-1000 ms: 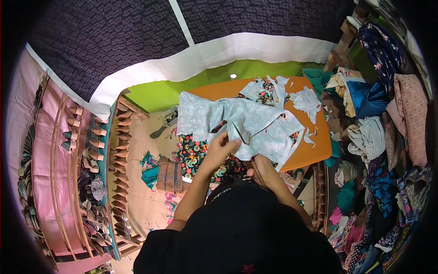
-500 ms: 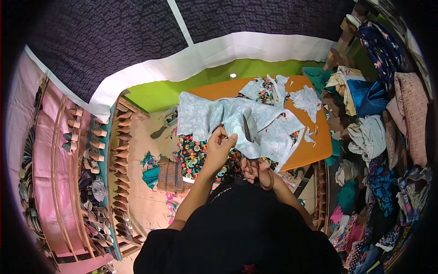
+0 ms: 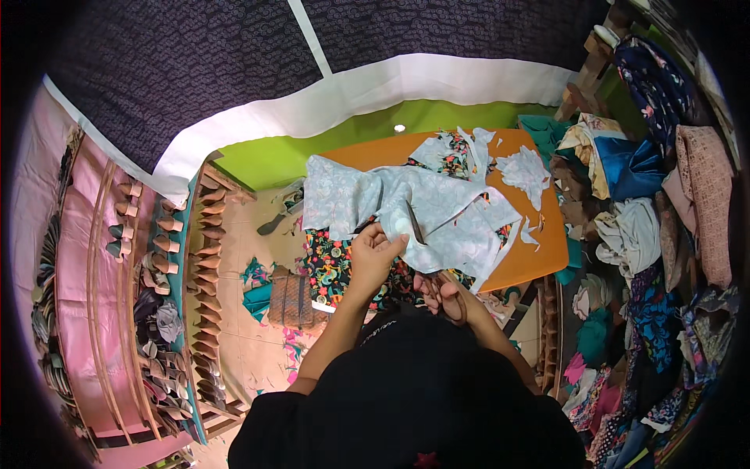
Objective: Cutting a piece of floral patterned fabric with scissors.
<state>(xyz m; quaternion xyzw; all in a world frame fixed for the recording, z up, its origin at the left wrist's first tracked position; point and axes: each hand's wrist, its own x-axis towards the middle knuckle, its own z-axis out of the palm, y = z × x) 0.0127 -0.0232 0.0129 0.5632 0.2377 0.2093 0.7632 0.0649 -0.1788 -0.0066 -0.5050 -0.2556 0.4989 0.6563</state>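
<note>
A floral fabric (image 3: pixel 344 195) lies over the table with its pale grey-blue reverse side up; its dark, colourful printed side hangs over the near edge. My left hand (image 3: pixel 376 254) pinches a fold of this fabric between thumb and fingers. Nearer to me and to the right, my right hand (image 3: pixel 440 295) is closed around the handles of a pair of scissors. One dark scissor blade (image 3: pixel 416 227) points away from me and shows against the pale cloth beside my left fingertips. Where the blades meet is covered by cloth.
Cut scraps (image 3: pixel 523 173) lie on the orange table (image 3: pixel 539 258). Shoe forms line a wooden rack (image 3: pixel 209 273) at the left, beside shelves of shoes on pink cloth (image 3: pixel 82 297). Fabric piles (image 3: pixel 625 234) crowd the right side. A brown patterned bundle (image 3: pixel 291 298) lies on the floor.
The visible scissor blade has shifted slightly left and toward me, and the fold around it looks changed. My left hand has moved a little, still pinching the fabric.
</note>
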